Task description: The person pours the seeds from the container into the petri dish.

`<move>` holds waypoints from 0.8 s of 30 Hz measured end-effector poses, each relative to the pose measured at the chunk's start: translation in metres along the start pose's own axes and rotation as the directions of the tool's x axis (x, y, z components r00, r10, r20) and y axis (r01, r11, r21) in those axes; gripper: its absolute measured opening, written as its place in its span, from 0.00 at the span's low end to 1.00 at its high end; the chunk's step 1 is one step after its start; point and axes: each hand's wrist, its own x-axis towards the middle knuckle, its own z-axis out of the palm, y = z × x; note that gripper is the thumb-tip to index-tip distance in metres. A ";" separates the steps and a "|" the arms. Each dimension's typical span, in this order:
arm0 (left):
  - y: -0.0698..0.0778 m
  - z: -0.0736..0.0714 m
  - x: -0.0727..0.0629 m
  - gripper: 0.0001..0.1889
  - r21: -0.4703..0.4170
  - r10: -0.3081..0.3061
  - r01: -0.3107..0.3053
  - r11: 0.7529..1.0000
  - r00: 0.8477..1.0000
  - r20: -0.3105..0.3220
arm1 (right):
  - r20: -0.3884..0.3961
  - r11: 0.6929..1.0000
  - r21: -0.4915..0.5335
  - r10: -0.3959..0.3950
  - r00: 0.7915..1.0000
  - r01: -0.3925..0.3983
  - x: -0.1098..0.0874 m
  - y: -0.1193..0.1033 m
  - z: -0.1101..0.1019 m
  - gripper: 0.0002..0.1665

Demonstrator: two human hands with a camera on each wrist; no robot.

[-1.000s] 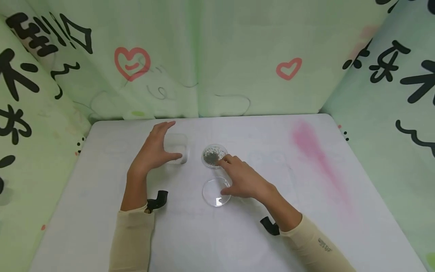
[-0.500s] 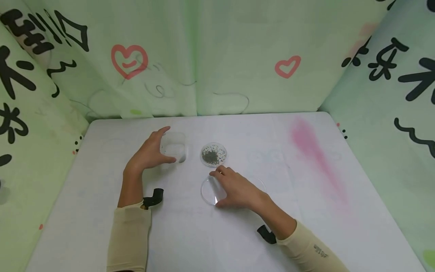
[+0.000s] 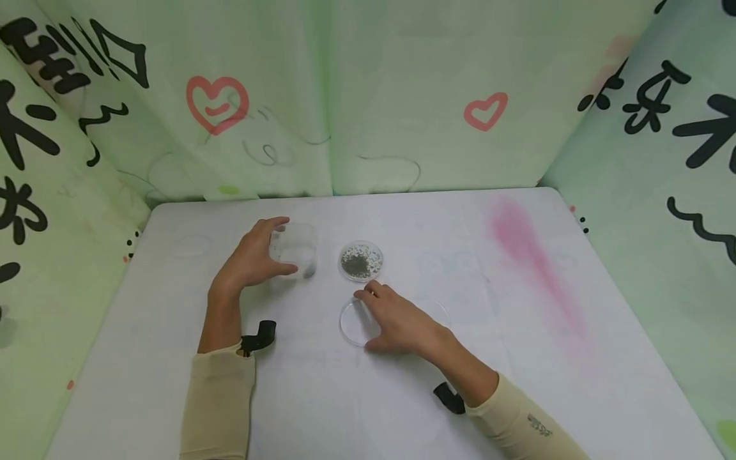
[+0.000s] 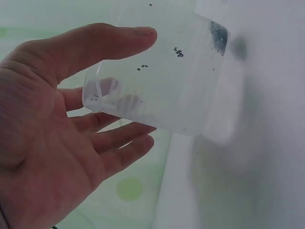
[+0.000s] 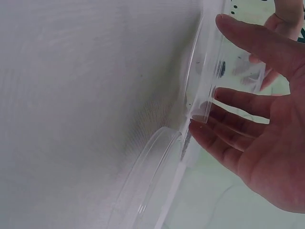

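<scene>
My left hand (image 3: 247, 259) holds a clear plastic box (image 3: 300, 246) at the left of the table, thumb on one face and fingers behind. In the left wrist view the box (image 4: 186, 90) is tilted, with dark seed-like grains on its walls and a clump in one corner. My right hand (image 3: 405, 326) grips an empty clear petri dish (image 3: 353, 322) by its rim, thumb on the near side, fingers on the far side. Just beyond it lies a petri dish of dark and white specks (image 3: 361, 260). A second clear dish (image 5: 152, 181) is partly hidden behind my right hand in the head view.
A white cloth with a pink stain (image 3: 535, 262) covers the table. Green curtains (image 3: 391, 96) with hearts and black lettering enclose the back and sides. A black strap end hangs at each wrist.
My right hand has drawn back from the speckled dish toward me and taken the empty dish by its rim. The left hand and box have shifted slightly left in the head view.
</scene>
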 end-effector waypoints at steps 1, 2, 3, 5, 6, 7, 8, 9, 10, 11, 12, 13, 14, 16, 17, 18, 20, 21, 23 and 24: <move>0.002 0.000 -0.001 0.51 -0.001 0.009 -0.009 1.000 1.000 -0.007 | -0.003 1.000 0.002 0.002 1.000 -0.002 0.000 0.000 0.000 0.49; 0.003 0.001 -0.003 0.51 -0.001 0.017 -0.017 1.000 1.000 -0.015 | -0.008 1.000 0.005 0.002 1.000 -0.002 -0.001 0.000 0.000 0.49; 0.005 0.001 -0.005 0.51 -0.003 0.025 -0.025 1.000 0.999 -0.023 | -0.010 1.000 0.008 0.001 1.000 -0.001 -0.001 0.000 0.000 0.49; 0.009 0.002 -0.010 0.51 -0.014 0.040 -0.041 0.999 0.999 -0.034 | -0.016 1.000 0.012 0.002 1.000 -0.002 0.000 0.000 -0.001 0.49; 0.011 0.003 -0.013 0.51 -0.020 0.048 -0.048 0.999 0.998 -0.037 | -0.017 1.000 0.016 0.003 1.000 -0.002 0.000 -0.001 -0.001 0.49; 0.013 0.004 -0.017 0.51 -0.023 0.055 -0.056 0.998 0.998 -0.037 | -0.018 1.000 0.018 0.004 1.000 -0.003 0.000 -0.001 -0.001 0.49; 0.015 0.005 -0.020 0.51 -0.024 0.067 -0.068 0.997 0.997 -0.035 | -0.020 1.000 0.023 0.006 1.000 -0.006 0.000 -0.001 -0.001 0.50; 0.018 0.006 -0.023 0.51 -0.024 0.080 -0.081 0.996 0.996 -0.031 | -0.020 1.000 0.025 0.010 1.000 -0.010 0.000 -0.001 -0.001 0.50; 0.021 0.008 -0.026 0.51 -0.022 0.095 -0.096 0.995 0.995 -0.027 | -0.021 1.000 0.026 0.015 1.000 -0.014 0.001 -0.001 -0.001 0.51; 0.024 0.009 -0.030 0.51 -0.018 0.112 -0.112 0.994 0.994 -0.021 | -0.021 0.999 0.028 0.021 1.000 -0.020 0.001 -0.001 -0.001 0.51; 0.027 0.011 -0.033 0.52 -0.012 0.127 -0.127 0.992 0.992 -0.014 | -0.020 0.999 0.034 0.027 0.999 -0.027 0.002 -0.001 -0.001 0.51; 0.030 0.012 -0.036 0.52 -0.003 0.144 -0.144 0.990 0.990 -0.006 | -0.020 0.999 0.036 0.034 0.999 -0.033 0.002 -0.001 -0.001 0.51; 0.032 0.014 -0.038 0.52 0.006 0.161 -0.161 0.987 0.987 0.001 | -0.020 0.998 0.039 0.041 0.999 -0.040 0.002 -0.001 -0.001 0.51; 0.038 0.019 -0.044 0.52 0.027 0.188 -0.189 0.982 0.982 0.014 | -0.017 0.998 0.041 0.050 0.999 -0.049 0.003 -0.001 0.000 0.51; 0.040 0.021 -0.046 0.52 0.036 0.200 -0.201 0.979 0.980 0.020 | -0.017 0.998 0.044 0.052 0.999 -0.051 0.003 -0.001 0.000 0.51; 0.042 0.023 -0.049 0.53 0.041 0.210 -0.211 0.977 0.977 0.024 | -0.017 0.998 0.047 0.051 0.999 -0.051 0.003 0.000 0.000 0.51; 0.045 0.027 -0.054 0.53 0.052 0.227 -0.228 0.972 0.974 0.029 | -0.017 0.997 0.049 0.052 0.998 -0.051 0.004 0.000 0.001 0.51; 0.046 0.029 -0.056 0.53 0.055 0.234 -0.236 0.970 0.972 0.030 | -0.019 0.997 0.052 0.050 0.999 -0.049 0.004 0.000 0.001 0.51; 0.048 0.033 -0.060 0.54 0.058 0.249 -0.251 0.966 0.968 0.027 | -0.020 0.997 0.059 0.047 0.999 -0.045 0.004 0.000 0.002 0.51; 0.049 0.034 -0.061 0.54 0.062 0.258 -0.259 0.964 0.966 0.026 | -0.019 0.997 0.061 0.046 0.999 -0.044 0.005 -0.001 0.002 0.51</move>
